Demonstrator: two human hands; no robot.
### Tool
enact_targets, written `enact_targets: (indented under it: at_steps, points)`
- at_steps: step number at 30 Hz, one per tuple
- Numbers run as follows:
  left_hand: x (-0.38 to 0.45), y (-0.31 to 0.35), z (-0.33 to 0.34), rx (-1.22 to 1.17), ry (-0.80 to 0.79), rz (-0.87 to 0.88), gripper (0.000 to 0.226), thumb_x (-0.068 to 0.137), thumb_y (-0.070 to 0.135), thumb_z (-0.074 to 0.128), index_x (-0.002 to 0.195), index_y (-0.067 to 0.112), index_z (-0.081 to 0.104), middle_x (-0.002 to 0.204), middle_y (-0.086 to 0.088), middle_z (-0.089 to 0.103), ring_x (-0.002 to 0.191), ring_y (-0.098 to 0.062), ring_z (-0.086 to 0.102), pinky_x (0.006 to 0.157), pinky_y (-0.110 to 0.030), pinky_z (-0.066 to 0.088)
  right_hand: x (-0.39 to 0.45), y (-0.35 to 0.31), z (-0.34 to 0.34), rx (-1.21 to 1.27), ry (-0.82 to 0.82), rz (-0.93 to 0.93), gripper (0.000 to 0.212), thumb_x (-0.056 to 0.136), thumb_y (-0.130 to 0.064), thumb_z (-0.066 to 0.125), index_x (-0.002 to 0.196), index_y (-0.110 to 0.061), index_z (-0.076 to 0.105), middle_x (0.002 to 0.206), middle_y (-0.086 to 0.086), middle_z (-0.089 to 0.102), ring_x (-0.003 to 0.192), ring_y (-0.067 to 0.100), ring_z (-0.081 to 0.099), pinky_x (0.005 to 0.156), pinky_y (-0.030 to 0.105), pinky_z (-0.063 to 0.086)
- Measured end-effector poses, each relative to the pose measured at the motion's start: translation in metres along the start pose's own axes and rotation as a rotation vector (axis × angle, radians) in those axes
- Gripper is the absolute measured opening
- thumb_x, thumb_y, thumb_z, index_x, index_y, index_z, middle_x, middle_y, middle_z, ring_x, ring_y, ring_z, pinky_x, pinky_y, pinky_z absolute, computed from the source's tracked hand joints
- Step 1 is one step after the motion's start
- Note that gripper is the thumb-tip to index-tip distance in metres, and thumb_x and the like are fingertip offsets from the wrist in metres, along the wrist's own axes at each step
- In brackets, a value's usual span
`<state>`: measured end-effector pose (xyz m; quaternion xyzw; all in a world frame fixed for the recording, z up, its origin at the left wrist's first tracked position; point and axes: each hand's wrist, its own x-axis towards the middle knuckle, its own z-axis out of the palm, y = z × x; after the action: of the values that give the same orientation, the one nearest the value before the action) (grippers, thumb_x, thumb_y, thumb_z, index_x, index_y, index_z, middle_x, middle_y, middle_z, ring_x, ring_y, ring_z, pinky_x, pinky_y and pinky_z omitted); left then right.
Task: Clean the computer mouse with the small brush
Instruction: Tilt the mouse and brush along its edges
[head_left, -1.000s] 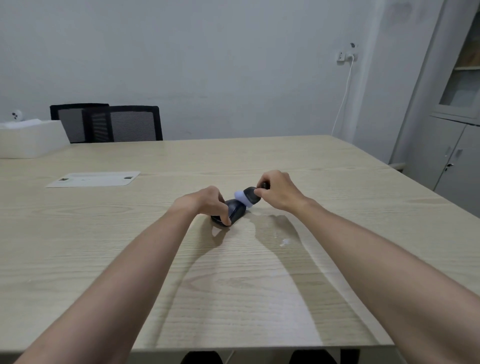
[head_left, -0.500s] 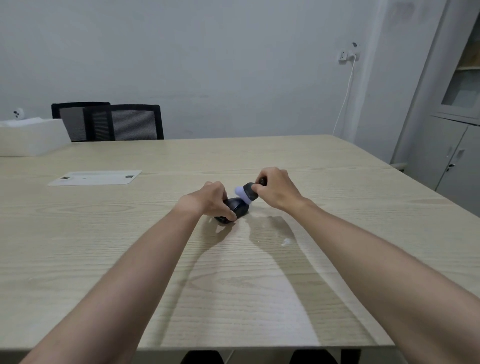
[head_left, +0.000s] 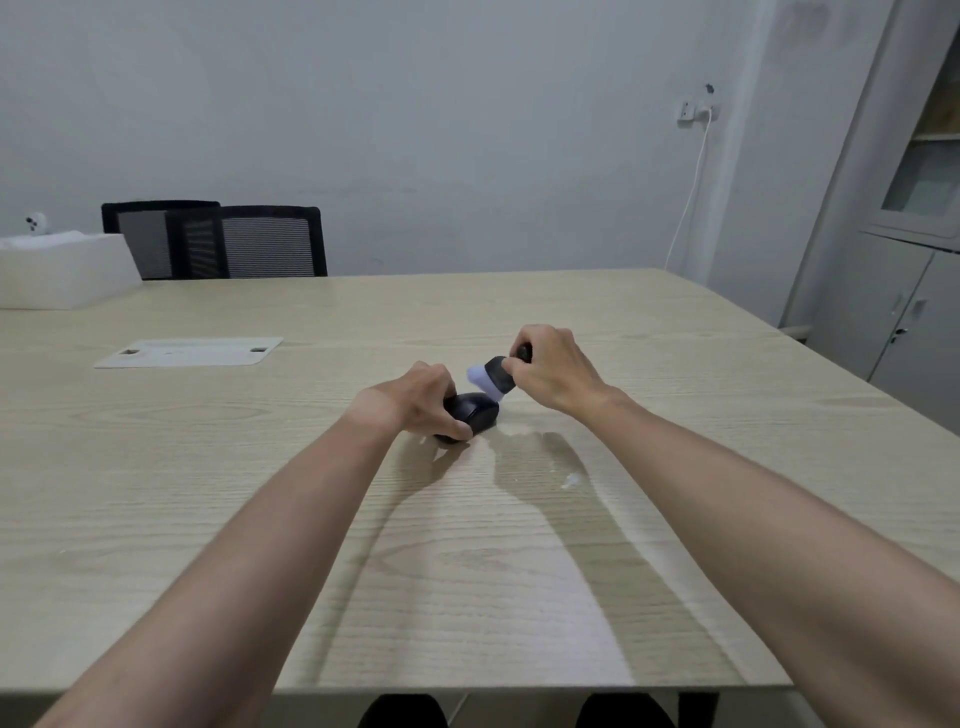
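Note:
A black computer mouse (head_left: 477, 413) lies on the wooden table (head_left: 467, 571) near its middle. My left hand (head_left: 421, 397) grips the mouse from the left side and covers part of it. My right hand (head_left: 553, 371) holds a small brush (head_left: 493, 380) with a dark body and pale lilac bristles. The bristle end points left and down and sits at the far right edge of the mouse, touching or just above it.
A white flat plate (head_left: 189, 352) with two holes lies at the left. A white box (head_left: 62, 270) stands at the far left edge. Two black mesh chairs (head_left: 228, 241) stand behind the table. A small white speck (head_left: 570, 481) lies right of the mouse. Grey cabinets (head_left: 904, 291) stand at right.
My right hand has lifted the brush slightly up and to the right, off the top of the mouse. My left hand stays on the mouse.

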<state>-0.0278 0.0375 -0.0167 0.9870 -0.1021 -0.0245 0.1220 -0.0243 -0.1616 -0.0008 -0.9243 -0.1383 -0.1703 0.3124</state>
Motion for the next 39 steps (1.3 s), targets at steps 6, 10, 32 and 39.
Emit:
enact_targets:
  at_steps: [6,10,32,39]
  points:
    - [-0.001,0.003,-0.004,0.043,-0.032,0.025,0.029,0.067,0.05,0.075,0.065,0.025,0.06,0.072,0.002,0.052,0.068,-0.02,0.058,0.057,-0.029,0.046,-0.001,0.008,0.006,0.059,-0.105,-0.008,0.009,0.085,-0.019,0.066,0.085,-0.01,0.069,0.086,0.001,0.064,0.082,0.022,0.06,0.066,0.03,0.048]
    - [-0.003,0.007,-0.005,0.05,-0.071,0.042,0.03,0.066,0.047,0.073,0.077,0.02,0.067,0.078,0.0,0.059,0.074,-0.023,0.065,0.06,-0.034,0.05,0.001,0.016,0.002,0.002,-0.028,0.028,0.011,0.087,-0.019,0.063,0.089,-0.009,0.067,0.093,0.004,0.065,0.084,0.024,0.06,0.07,0.035,0.051]
    - [0.0,0.01,-0.008,0.089,-0.112,0.04,0.055,0.075,0.018,0.071,0.128,0.032,0.063,0.115,-0.001,0.064,0.106,-0.022,0.055,0.092,-0.045,0.053,-0.004,0.019,-0.001,0.12,-0.091,0.041,0.007,0.081,-0.013,0.065,0.078,-0.01,0.07,0.082,0.002,0.065,0.077,0.018,0.059,0.063,0.024,0.046]
    - [0.002,0.003,-0.01,-0.001,-0.19,0.015,0.073,0.077,0.003,0.068,0.139,0.04,0.055,0.127,0.003,0.064,0.106,-0.021,0.061,0.088,-0.034,0.049,-0.006,0.016,-0.01,0.25,-0.05,0.08,0.008,0.079,-0.011,0.066,0.075,-0.006,0.072,0.068,-0.001,0.064,0.062,0.011,0.055,0.056,0.021,0.043]
